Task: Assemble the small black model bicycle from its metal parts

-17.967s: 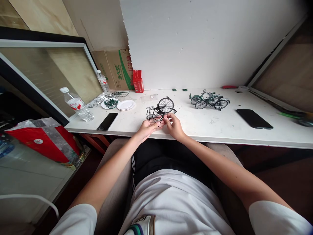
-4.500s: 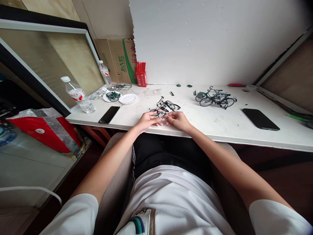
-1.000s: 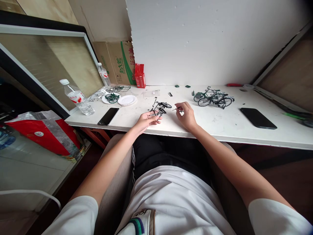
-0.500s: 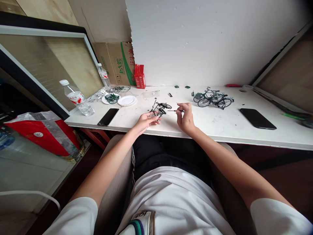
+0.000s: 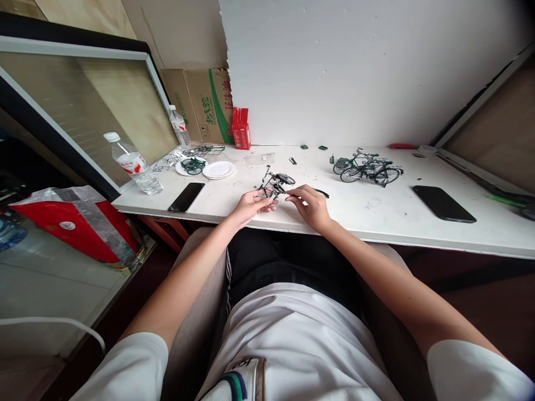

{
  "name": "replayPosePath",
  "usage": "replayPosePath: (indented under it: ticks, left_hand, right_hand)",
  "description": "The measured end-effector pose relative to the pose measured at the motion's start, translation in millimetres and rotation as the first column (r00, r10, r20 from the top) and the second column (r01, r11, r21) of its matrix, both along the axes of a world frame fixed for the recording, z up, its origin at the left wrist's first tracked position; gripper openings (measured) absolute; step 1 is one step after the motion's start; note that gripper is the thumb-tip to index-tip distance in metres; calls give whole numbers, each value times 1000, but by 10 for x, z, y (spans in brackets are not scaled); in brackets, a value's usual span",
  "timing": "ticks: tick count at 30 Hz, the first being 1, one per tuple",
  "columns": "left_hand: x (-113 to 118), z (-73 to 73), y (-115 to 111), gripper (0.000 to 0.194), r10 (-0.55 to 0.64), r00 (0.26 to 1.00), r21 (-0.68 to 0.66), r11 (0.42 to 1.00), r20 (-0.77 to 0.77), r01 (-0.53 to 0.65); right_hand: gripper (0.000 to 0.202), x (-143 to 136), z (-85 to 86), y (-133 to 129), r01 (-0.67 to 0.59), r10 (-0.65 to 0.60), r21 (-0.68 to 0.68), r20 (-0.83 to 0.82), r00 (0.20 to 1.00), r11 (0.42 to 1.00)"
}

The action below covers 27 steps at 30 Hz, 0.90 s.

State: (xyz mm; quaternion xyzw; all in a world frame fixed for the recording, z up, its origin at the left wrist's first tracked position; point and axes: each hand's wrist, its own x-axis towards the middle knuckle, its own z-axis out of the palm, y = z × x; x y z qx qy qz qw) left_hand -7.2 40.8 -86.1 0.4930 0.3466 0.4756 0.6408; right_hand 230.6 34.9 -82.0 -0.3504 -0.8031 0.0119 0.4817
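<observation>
Hands meet at the middle of the frame, over the front edge of the white table (image 5: 376,220). Your left hand (image 5: 249,205) has its fingers closed on the small black model bicycle (image 5: 275,184), which lies tilted on the table just above your fingertips. Your right hand (image 5: 311,207) holds a thin dark screwdriver (image 5: 311,192) with fingers pinched together on it; the tip points left and touches the bicycle, the black handle sticks out to the right.

Toward the upper right of the frame two finished model bicycles (image 5: 368,169) stand side by side, and a black phone (image 5: 444,203) lies to the right of them. At the left of the bicycle there is another phone (image 5: 186,196), white plates (image 5: 219,169), a water bottle (image 5: 132,171) and, at the back, a cardboard box (image 5: 204,106) with a red carton (image 5: 241,129) beside it.
</observation>
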Motion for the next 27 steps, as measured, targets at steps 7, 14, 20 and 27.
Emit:
replayPosePath:
  ticks: [7,14,20,27]
  left_hand:
    - [74,-37,-29,51,92,994,60,994,-55,-89]
    - [123,-66,-33,50,147,989,60,987,20,-148]
    - [125,-79,-35,52,149,989,58,987,8,-149]
    - [122,-61,-49,54,137,991,51,989,3,-137]
  right_hand:
    - [34,-19,-4,-10,-19,19,1,49,999,1000]
    - [32,-20,-13,5,13,-9,-53,68,998,998]
    - [29,-13,-67,43,13,-8,-62,83,996,998]
    - [27,-13,-82,50,24,-20,-36,98,995,999]
